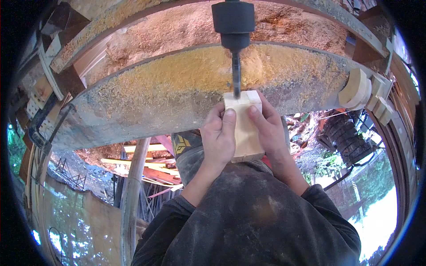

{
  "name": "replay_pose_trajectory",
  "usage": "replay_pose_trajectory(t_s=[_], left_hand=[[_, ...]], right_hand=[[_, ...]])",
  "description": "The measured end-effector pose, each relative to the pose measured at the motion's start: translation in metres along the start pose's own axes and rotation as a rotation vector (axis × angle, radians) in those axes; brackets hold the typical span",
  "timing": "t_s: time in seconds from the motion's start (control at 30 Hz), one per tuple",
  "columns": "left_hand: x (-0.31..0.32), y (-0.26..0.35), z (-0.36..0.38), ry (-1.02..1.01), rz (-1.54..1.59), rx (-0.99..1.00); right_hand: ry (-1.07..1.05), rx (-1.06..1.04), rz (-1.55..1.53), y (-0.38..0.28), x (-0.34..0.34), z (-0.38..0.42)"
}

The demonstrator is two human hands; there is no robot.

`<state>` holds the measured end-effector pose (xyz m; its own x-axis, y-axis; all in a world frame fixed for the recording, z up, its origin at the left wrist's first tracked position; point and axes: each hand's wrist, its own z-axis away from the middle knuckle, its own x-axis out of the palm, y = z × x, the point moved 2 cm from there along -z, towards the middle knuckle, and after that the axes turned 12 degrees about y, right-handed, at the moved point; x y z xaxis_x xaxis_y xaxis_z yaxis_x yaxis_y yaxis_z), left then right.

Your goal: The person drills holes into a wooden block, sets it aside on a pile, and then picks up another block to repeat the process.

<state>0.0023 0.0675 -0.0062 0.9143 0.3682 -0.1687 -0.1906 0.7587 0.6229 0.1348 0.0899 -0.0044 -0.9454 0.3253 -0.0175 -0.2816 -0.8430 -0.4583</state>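
Note:
Between both my hands is a pale wooden block [245, 133], held lengthwise toward my body. My left hand [220, 135] grips its left side, thumb lying along the top near the far end. On the other side my right hand [269, 128] clasps it the same way, thumb on the top face, fingers mostly hidden behind the wood. Straight above the block's far end hangs a drill bit [236, 75] in a black chuck [233, 24]. The bit's tip meets the far end of the block in this view.
A sawdust-covered work table [133, 104] runs across in front of me. Several cut wooden pieces [357, 91] sit at its right end. A bent metal bar [37, 128] stands at the left edge. Wood strips [151, 164] lie below, beside a post [133, 190].

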Motion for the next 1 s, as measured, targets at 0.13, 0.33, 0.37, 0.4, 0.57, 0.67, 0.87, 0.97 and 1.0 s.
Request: replay_pose_trajectory(t_s=[0.13,0.33,0.37,0.4,0.57,0.67,0.87,0.97,1.0], left_hand=[[-0.002,-0.005,-0.002,-0.01,-0.026,0.052],[0.0,-0.004,-0.002,0.002,-0.012,0.034],[0.0,-0.003,-0.002,0.003,-0.013,0.034],[0.0,0.0,-0.002,-0.005,-0.055,0.051],[-0.002,0.002,-0.005,-0.006,-0.213,0.099],[-0.003,0.005,-0.004,-0.024,-0.187,0.095],[0.0,0.007,-0.002,0.0,-0.109,0.027],[0.002,0.015,-0.003,0.043,-0.138,0.084],[0.002,0.017,-0.004,0.023,-0.144,0.108]], right_hand=[[0.0,-0.014,-0.001,-0.001,0.001,0.0],[0.007,-0.017,0.011,0.0,0.0,-0.001],[0.008,-0.019,0.039,0.0,-0.001,-0.002],[0.007,-0.018,0.038,-0.002,0.0,-0.003],[0.009,0.005,0.025,-0.001,-0.001,-0.002],[0.002,-0.024,0.005,0.005,-0.002,-0.004],[0.003,-0.008,0.0,-0.001,-0.001,-0.003],[-0.03,-0.018,0.013,-0.004,-0.001,-0.004],[-0.028,-0.018,0.013,-0.004,0.0,-0.005]])
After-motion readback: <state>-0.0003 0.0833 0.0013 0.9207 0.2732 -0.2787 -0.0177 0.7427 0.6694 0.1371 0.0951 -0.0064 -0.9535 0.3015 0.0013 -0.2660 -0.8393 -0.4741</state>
